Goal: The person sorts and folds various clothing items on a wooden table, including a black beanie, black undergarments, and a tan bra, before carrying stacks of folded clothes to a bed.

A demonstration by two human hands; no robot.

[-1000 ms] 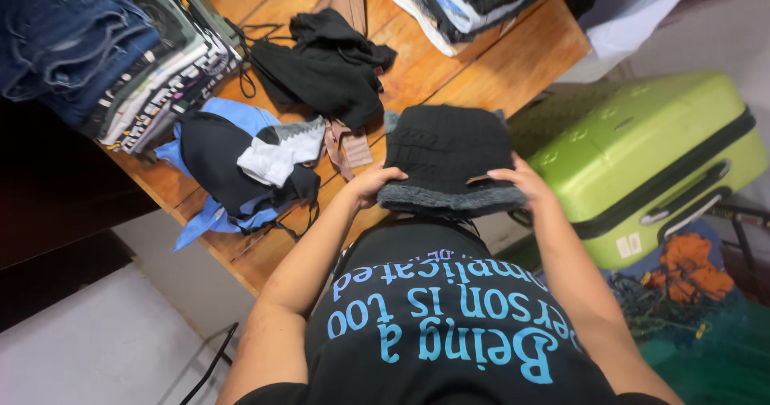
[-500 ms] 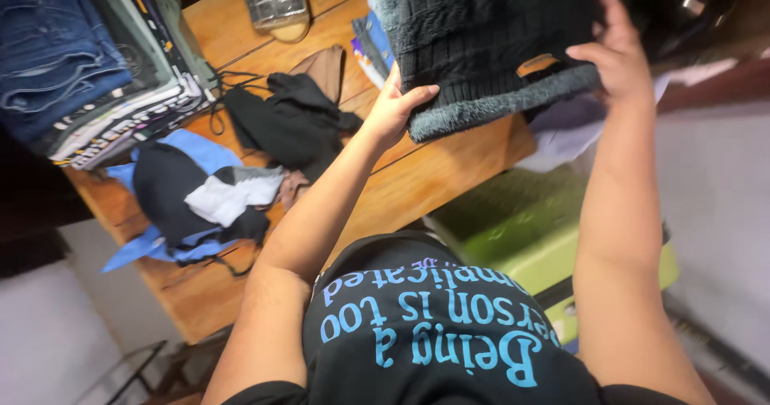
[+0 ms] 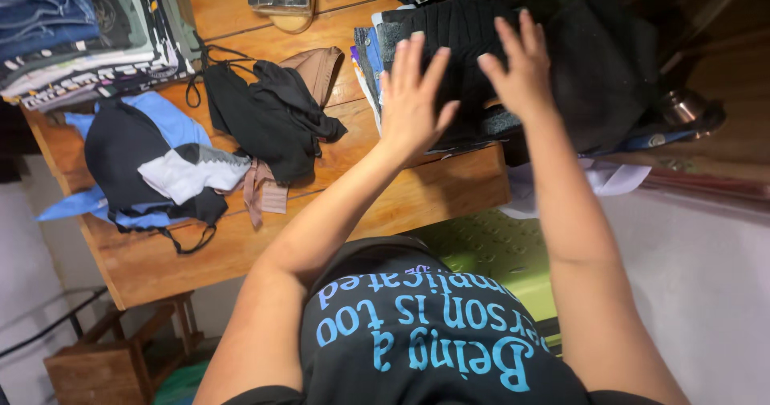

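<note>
Person wears a black short-sleeved T-shirt (image 3: 433,333); printed lettering across the chest in light blue, one smaller line in purple, reading upside down from the head camera. Both forearms bare from above the elbow to the wrist; no watch, bracelet or rings visible on the left hand (image 3: 413,100) or the right hand (image 3: 517,68). Fingernails short and unpainted as far as can be seen; shirt fabric plain, with a rounded neckline edge just showing at the bottom of the view.
</note>
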